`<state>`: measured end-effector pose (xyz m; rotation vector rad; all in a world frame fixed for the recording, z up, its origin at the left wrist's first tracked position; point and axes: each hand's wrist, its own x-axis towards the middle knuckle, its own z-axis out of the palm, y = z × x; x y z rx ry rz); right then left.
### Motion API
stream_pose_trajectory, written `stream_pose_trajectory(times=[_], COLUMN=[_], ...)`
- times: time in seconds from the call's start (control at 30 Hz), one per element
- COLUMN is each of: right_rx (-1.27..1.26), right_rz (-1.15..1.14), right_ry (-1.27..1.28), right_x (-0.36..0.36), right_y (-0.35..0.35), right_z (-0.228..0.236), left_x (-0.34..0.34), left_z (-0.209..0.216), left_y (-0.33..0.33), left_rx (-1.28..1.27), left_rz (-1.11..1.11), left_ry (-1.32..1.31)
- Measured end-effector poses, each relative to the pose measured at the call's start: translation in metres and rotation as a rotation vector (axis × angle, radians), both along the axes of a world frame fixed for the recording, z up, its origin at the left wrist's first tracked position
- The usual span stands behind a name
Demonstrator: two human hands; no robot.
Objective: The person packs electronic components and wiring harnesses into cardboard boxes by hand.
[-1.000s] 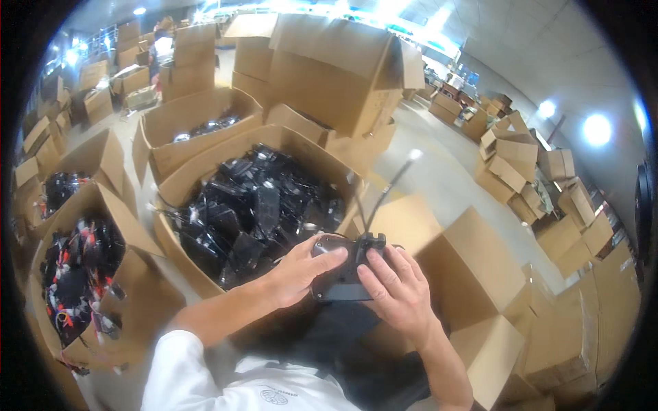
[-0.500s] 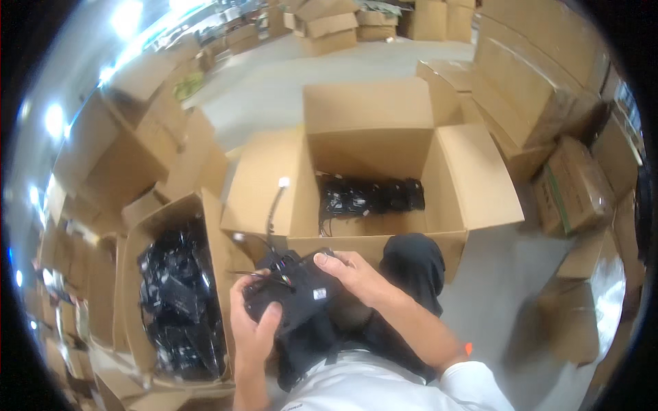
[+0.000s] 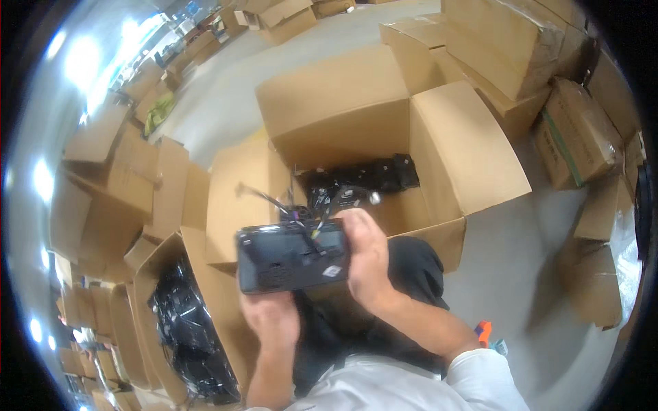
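A black, boxy electronic unit (image 3: 288, 264) with a pale label is raised in front of me, one broad face tilted up. Several thin cables (image 3: 266, 200) with small connectors stick out from it, slightly blurred. My left hand (image 3: 271, 316) grips its lower left part from beneath, with most fingers hidden behind it. At the right end, my right hand (image 3: 367, 257) is closed round the edge. Just beyond stands an open cardboard box (image 3: 473, 151), where black units (image 3: 394, 175) lie in a row along the far side.
At my left, another open carton (image 3: 219, 312) holds black items in shiny plastic (image 3: 188, 329). Stacked cartons (image 3: 493, 51) rise at the far right, with a green-taped carton (image 3: 572, 137) below. An orange thing (image 3: 484, 333) lies on the floor by my right elbow.
The unit has been turned and tilted up, its broad face now showing more fully. My left hand has slid beneath it and my right hand round its right end. The view has shifted.
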<state>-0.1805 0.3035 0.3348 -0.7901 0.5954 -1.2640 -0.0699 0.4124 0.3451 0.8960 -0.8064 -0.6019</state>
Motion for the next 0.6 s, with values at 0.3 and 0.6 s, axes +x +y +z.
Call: stream_pose_trajectory(times=[0.3,0.6], right_rx=[0.212,0.017], right_rz=[0.568,0.174], right_ry=[-0.362,0.228], right_x=[-0.056,-0.074], right_y=[-0.106,-0.271], right_z=[0.005,-0.008], left_x=[0.012,0.015], left_z=[0.014,-0.083], left_y=[-0.077,-0.238], left_rx=[0.332,0.764], left_rz=[-0.354,-0.518], left_ry=[0.033,0.088])
